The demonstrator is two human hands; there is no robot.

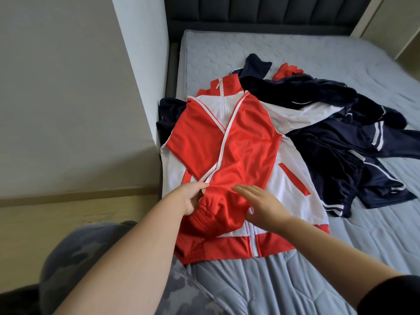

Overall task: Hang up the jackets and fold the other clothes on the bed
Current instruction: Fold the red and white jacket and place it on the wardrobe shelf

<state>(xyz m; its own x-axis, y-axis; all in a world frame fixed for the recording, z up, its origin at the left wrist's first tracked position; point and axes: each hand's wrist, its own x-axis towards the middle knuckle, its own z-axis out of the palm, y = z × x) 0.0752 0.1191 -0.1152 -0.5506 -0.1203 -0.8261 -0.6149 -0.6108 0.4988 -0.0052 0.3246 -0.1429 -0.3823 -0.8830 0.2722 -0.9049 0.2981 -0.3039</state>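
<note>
Left hand [193, 201] is gripping the cuff end of a red sleeve [245, 153], thumb and fingers curled round the fabric. Right hand [264, 204] is lying flat just beside it, fingers straight and holding nothing, pressing the same sleeve down.

The sleeve belongs to the red jacket [227, 248], which is lying front-up and zipped on the bed [341, 264]. Both sleeves are crossing over its chest, and the collar is pointing toward the headboard [261, 10].

Around the jacket:
- Right of it and touching its side, navy clothes [341, 142] are sitting in a loose heap, with white stripes and a white lining showing.
- Beyond its collar and to the right, a small red garment [287, 70] is poking out behind that heap.
- A navy piece [169, 110] is sticking out from under its left shoulder.

Progress, my read: early. No hanger, rail or folded stack is showing anywhere in view. The jacket is only being laid out and smoothed, not hung yet. The navy heap looks untouched, so sorting jackets from the other clothes, then hanging and folding them, is all still pending.
</note>
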